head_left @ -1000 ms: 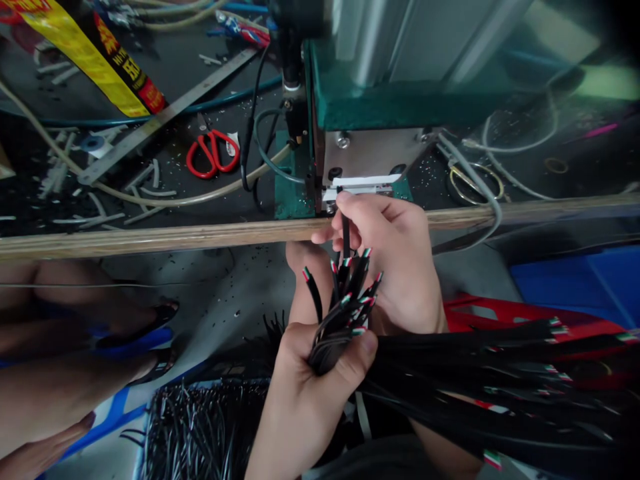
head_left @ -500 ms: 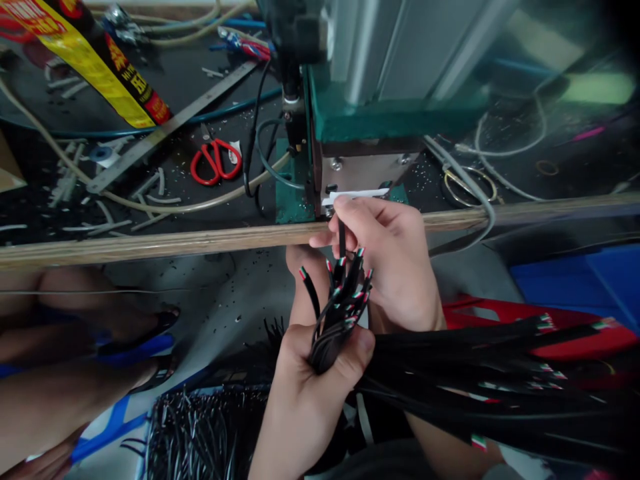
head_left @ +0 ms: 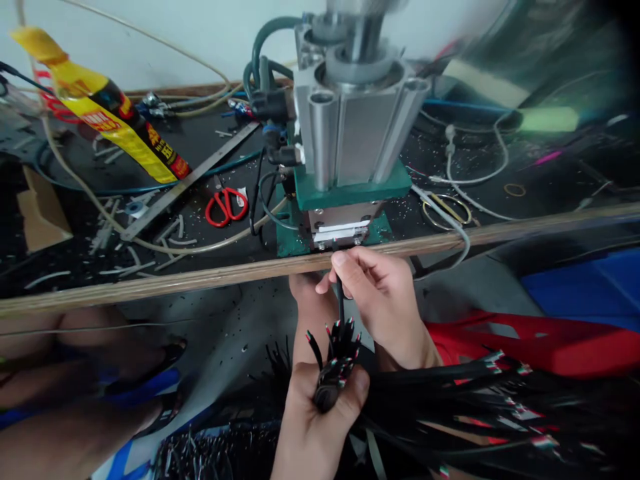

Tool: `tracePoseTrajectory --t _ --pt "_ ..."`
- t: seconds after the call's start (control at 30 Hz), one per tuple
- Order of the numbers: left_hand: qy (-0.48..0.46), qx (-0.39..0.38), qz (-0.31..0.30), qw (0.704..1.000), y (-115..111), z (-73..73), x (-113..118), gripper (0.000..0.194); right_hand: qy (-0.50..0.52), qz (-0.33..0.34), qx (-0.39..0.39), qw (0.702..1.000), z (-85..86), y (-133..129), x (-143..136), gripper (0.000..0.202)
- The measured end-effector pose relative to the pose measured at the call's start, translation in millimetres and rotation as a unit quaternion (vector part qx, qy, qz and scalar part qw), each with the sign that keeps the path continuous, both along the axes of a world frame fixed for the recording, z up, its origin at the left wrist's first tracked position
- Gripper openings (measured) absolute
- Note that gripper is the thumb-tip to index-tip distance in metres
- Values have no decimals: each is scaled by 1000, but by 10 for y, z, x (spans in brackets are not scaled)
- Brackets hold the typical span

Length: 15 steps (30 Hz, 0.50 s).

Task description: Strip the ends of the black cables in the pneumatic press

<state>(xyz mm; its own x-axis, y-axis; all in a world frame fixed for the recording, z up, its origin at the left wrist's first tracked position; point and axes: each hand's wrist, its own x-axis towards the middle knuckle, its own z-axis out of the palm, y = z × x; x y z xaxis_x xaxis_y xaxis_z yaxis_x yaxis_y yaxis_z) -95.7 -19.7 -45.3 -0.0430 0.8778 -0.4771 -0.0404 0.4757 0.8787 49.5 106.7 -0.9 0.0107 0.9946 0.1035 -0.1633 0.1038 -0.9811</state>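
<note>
My left hand [head_left: 325,407] is wrapped round a bundle of black cables [head_left: 340,350], whose stripped ends show red, green and white cores pointing up. Between the thumb and fingers of my right hand [head_left: 383,293] one black cable [head_left: 341,300] is pinched. It runs up from the bundle to the front of a pneumatic press [head_left: 353,140] with a silver cylinder and green plates. A white strip [head_left: 340,231] crosses the front of the press just above my right fingertips. Whether the cable's tip enters the press is hard to make out.
Red-handled scissors [head_left: 226,207], a steel ruler [head_left: 190,180] and a yellow bottle [head_left: 117,123] lie left of the press. The wooden table edge [head_left: 150,283] runs below. More black cables [head_left: 480,407] stretch across the lower right over a red surface [head_left: 550,347]. Another person's legs [head_left: 65,413] are at lower left.
The view has tilted up, showing more of the press. My right hand has drawn the single cable farther from the bundle, up to the press front. My left hand still grips the bundle.
</note>
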Motion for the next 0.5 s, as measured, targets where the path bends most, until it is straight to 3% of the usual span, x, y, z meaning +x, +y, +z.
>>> tracePoseTrajectory --t 0.2,0.33,0.5 --pt "36 -29 -1 999 -115 -113 -66 51 -42 -9 84 995 92 -59 57 35" --pt "32 -18 31 999 -63 -35 -77 53 -14 -5 123 992 119 -109 96 38" --pt "-1 -29 26 999 25 119 -37 61 36 14 113 993 188 -175 135 36"
